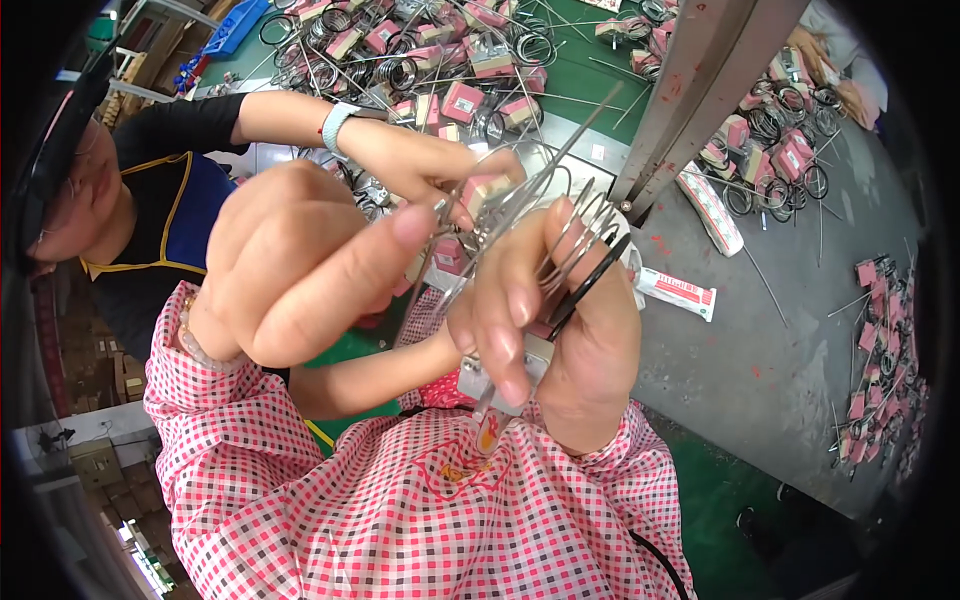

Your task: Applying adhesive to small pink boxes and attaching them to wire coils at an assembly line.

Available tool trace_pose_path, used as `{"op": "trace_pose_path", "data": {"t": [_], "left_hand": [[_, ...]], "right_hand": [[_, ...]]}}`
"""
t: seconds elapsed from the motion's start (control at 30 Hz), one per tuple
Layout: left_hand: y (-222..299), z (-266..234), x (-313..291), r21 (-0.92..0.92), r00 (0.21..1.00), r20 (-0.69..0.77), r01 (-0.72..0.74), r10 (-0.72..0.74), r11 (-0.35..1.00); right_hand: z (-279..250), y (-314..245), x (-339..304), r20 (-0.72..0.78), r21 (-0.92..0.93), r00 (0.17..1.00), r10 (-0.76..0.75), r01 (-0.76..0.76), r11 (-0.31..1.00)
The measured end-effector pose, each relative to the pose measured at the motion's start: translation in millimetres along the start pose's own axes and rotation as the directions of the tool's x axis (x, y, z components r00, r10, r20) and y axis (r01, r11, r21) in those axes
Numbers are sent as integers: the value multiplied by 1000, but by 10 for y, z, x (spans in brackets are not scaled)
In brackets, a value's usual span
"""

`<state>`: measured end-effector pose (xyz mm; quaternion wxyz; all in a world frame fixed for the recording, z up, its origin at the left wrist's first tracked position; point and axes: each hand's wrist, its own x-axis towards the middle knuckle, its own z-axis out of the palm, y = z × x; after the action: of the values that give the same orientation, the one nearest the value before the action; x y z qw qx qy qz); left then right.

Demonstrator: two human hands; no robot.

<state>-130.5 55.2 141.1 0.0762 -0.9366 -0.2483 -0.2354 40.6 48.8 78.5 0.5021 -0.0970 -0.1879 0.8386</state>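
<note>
1. Remotely, I see right hand (590,350) closed around wire coil (580,248), left of metal post (690,100), probably keeping loops together.
2. Left hand (295,265), farther left of post: fingers curled; whether gripping anything, I can't tell.

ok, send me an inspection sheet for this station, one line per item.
Surface: grey metal tabletop, scuffed, with red marks.
Job's things: metal-cased unit with loops of thin wire, lifted above the bench.
Clutter: pink-and-cream boxes heaped at the back, more at right; white-and-red tube lying flat.
Grip: right hand closed on the unit; left hand curled shut by the wire loops, hold unclear.
Cables: black sleeve on the held coil; black and silvery coils among the heaped boxes; power cords: nothing seen.
Surroundings: co-worker at left, one arm reaching toward the back heap; upright metal post.
</note>
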Motion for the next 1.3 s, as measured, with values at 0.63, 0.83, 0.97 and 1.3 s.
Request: {"op": "trace_pose_path", "data": {"t": [0.63,0.83,0.97,1.3], "left_hand": [[440,370,176,-858,639,247,493,-728,141],[242,446,-56,-758,848,307,492,-432,428],[204,543,-46,-727,944,32,247,-328,641],[227,270,178,-607,812,127,519,-570,602]], "right_hand": [[-185,-44,-114,283,190,948,-142,90,978],[-241,-58,-121,280,160,948,-152,110,981],[-251,16,-68,342,144,924,-170,127,981],[-362,1,-102,253,4,940,-230,236,972]]}}
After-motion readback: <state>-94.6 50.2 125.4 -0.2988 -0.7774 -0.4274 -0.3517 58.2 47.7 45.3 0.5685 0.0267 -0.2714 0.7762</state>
